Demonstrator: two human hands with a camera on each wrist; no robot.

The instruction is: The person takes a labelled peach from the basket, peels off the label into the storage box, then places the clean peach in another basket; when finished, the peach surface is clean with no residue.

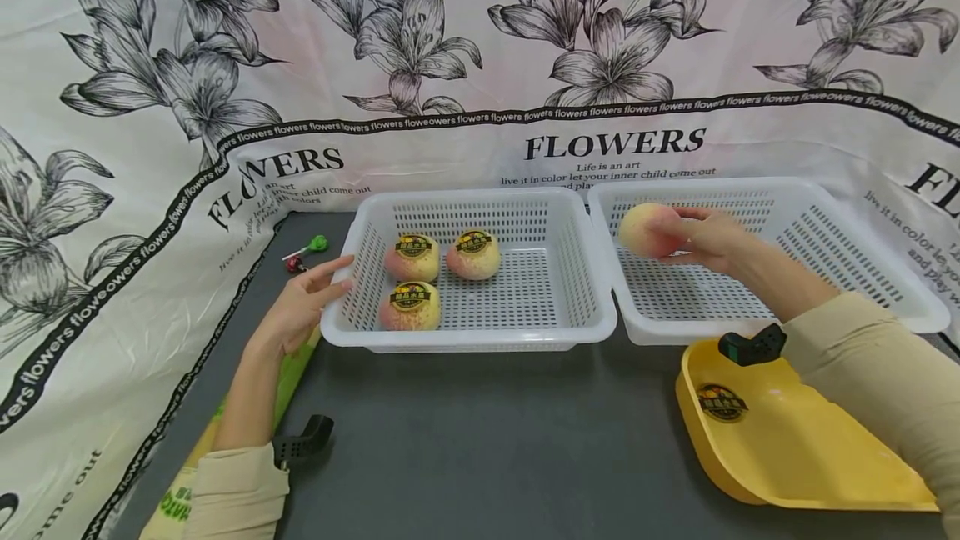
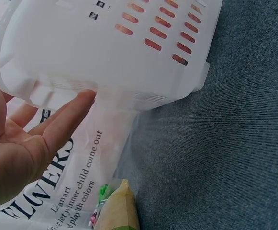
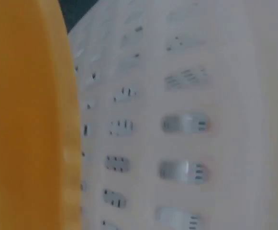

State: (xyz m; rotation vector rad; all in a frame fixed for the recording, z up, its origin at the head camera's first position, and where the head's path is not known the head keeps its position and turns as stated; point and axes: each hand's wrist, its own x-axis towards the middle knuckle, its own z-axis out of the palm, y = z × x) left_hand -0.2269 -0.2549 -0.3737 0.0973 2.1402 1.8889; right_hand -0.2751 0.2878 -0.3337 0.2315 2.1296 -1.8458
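The right hand (image 1: pixel 708 238) holds a peach (image 1: pixel 647 229) above the right white basket (image 1: pixel 862 215), while the left hand (image 1: pixel 303 302), fingers straight and relaxed, rests against the left basket (image 1: pixel 480 340), apparently steadying it, with three labelled peaches (image 1: pixel 411 307) inside.

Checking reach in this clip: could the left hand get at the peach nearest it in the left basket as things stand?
Probably yes. The left hand rests open against the left basket, whose top is open, and the near peach lies uncovered just inside that wall.
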